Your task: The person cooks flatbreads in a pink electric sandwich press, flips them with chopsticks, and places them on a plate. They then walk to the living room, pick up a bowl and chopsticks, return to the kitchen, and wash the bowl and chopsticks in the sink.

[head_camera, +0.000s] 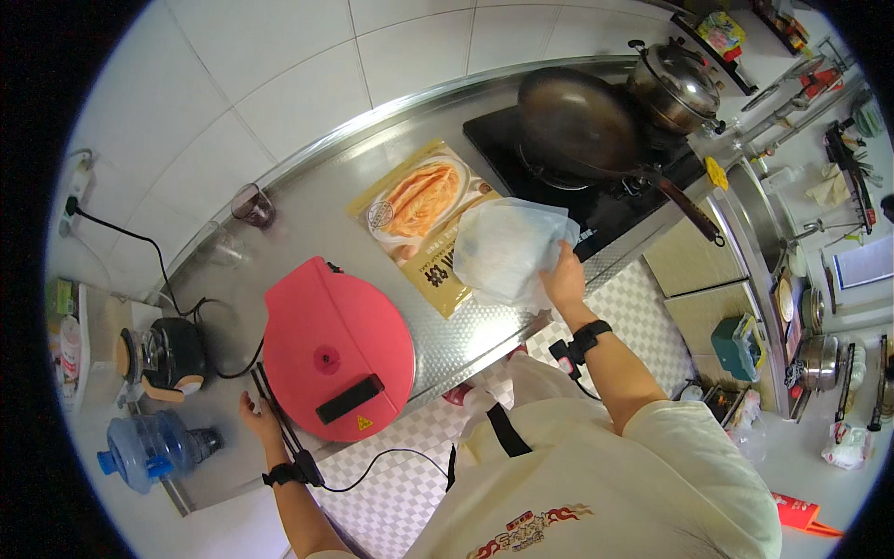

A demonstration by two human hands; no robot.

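Observation:
My right hand (564,279) grips the edge of a stack of pale, film-wrapped flatbreads (499,251). The stack lies over a gold food package (419,216), which rests on the metal counter and shows a picture of flaky bread. To the left sits a red round electric griddle (335,349) with its lid down and a black handle at the front. My left hand (258,419) is beside the griddle's left edge, next to a pair of dark tongs (279,412); its fingers are slightly curled, and whether it touches the tongs I cannot tell.
A wok (580,126) stands on the black cooktop (607,209), its handle jutting over the front edge, beside a lidded steel pot (674,87). A purple-tinted glass (253,207), a kettle (174,356) and a blue water jug (150,447) stand at left. A black cord crosses the counter.

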